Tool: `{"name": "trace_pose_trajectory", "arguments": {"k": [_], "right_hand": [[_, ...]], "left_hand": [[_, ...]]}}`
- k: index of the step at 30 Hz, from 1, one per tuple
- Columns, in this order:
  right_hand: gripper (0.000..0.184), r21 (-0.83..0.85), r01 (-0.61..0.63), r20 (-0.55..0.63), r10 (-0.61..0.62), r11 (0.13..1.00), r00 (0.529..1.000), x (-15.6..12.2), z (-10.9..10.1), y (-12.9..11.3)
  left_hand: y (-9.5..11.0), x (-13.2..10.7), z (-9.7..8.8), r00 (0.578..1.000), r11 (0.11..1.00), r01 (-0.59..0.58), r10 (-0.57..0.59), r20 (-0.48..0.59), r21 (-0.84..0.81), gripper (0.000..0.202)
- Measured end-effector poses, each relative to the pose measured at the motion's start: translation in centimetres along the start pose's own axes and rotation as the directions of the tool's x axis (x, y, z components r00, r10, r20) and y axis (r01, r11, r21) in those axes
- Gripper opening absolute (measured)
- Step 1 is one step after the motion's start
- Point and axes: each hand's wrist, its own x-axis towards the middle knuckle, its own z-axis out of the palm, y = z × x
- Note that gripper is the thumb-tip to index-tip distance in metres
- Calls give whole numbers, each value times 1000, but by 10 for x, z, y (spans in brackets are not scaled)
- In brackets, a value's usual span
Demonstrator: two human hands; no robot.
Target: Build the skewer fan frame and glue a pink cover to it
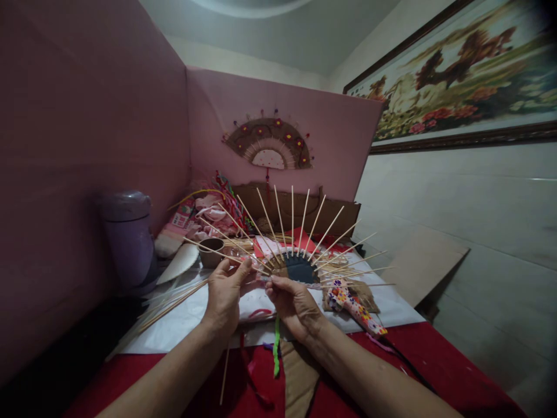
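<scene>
A half-round fan frame point(300, 268) with a dark blue cloth centre stands above the table between my hands. Thin wooden sticks point(292, 217) spread from its curved edge like rays. My left hand point(226, 293) is closed at the frame's left end, thumb and fingers pinching the lowest wooden stick there. With thumb and bent fingers, my right hand point(298, 307) grips the bottom edge of the frame, left of its middle. What lies under the right fingers is hidden. Just right of the frame lies a flower-patterned glue gun point(354, 305) on a piece of cardboard.
Loose sticks point(174, 305) lie at the left, near a brown cup point(211, 252) and a purple lidded bin point(130, 238). Ribbons and pink cloth point(213, 212) are heaped behind. A finished-looking fan point(272, 142) hangs on the pink panel point(339, 133). Cardboard point(300, 371) lies in front.
</scene>
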Motion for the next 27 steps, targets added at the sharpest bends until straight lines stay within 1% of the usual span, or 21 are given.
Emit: {"name": "trace_pose_trajectory", "arguments": {"k": [12,27], "right_hand": [[6,-9,-1,9,1,1000,1000,0,1,-1],[6,-10,0,1,0,1000,1000,-2,2,-1]], "left_hand": [[1,1,2,1000,1000,3,-3,-11,10,24],[2,-1,2,1000,1000,5,-4,-24,6,29]]}}
